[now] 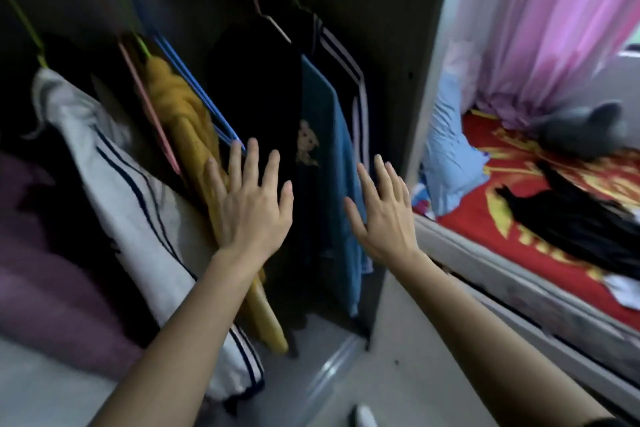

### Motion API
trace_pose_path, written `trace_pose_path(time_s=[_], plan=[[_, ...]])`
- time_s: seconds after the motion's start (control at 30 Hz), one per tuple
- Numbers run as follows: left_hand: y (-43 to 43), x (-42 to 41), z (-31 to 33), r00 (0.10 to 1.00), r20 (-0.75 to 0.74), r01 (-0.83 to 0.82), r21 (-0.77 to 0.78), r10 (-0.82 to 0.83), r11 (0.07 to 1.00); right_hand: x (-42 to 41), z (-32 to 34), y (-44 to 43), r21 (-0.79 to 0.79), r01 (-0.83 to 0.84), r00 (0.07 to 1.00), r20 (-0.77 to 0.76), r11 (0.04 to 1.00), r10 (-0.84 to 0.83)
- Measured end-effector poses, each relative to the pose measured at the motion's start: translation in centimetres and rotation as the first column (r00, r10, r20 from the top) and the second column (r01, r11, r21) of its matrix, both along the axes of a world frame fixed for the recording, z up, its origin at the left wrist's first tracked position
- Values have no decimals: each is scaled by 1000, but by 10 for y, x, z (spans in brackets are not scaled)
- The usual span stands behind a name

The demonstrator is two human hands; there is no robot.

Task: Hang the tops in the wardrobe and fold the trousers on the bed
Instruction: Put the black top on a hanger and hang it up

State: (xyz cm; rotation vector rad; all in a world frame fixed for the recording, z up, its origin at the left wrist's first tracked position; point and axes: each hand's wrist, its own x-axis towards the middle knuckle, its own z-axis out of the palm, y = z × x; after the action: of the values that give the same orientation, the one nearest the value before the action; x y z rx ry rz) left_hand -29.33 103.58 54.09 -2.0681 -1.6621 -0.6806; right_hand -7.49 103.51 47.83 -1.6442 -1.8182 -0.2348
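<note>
A: Where are the clothes?
B: Tops, a mustard knit (183, 128) and a black bear-print top (263, 97), hang in the wardrobe (391, 45) at twelve o'clock. A black garment (571, 215), maybe trousers, lies crumpled on the bed (485, 236) at three.
A: Handling?
B: Soft, light and floppy, I judge; take it by the waistband. The left hand (252, 204) and right hand (384, 215) hold nothing, fingers (251, 159) spread.

A bedroom: open wardrobe (394, 45) beside a bed (485, 236).
</note>
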Motion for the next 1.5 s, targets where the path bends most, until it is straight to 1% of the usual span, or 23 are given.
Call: trace_pose_path(time_s=[0.13,0.23,0.33,0.47,0.63,0.73,0.87,1.03,1.1,1.23,1.37,1.43,1.5], plan=[[-43,50,-57,997,-29,61,-179,-67,982,66,-43,-69,-180,154,986,99,972,-137],[-65,98,-74,992,-46,102,-265,-118,959,125,-47,-102,-204,255,965,111,945,-237],[-74,155,-72,980,-40,180,-253,-197,950,187,-42,-127,-155,334,942,82,930,-325],[-75,248,-61,955,-23,288,-178,-297,941,275,-38,-148,-140,375,927,66,916,-369],[-74,396,-66,914,55,405,-138,-401,904,409,-41,-174,-142,436,900,82,888,-429],[-81,489,-85,889,64,457,-172,-453,873,491,-56,-195,-168,455,890,114,875,-441],[-87,596,-109,835,17,531,-285,-550,798,586,-75,-224,-276,538,839,91,796,-536],[-54,718,-125,760,-6,609,-340,-650,716,691,-95,-226,-335,622,765,69,708,-640],[-37,755,-138,735,0,634,-352,-678,688,720,-107,-220,-355,636,746,59,685,-663],[19,849,-185,672,6,676,-414,-740,610,796,-145,-187,-438,675,689,87,593,-720],[85,937,-246,634,44,661,-548,-772,512,873,-191,-139,-544,702,613,133,459,-779],[115,977,-277,622,63,643,-610,-780,464,906,-218,-113,-615,690,564,127,382,-816],[141,1009,-310,600,53,627,-650,-798,429,934,-249,-89,-682,654,531,106,327,-841]])
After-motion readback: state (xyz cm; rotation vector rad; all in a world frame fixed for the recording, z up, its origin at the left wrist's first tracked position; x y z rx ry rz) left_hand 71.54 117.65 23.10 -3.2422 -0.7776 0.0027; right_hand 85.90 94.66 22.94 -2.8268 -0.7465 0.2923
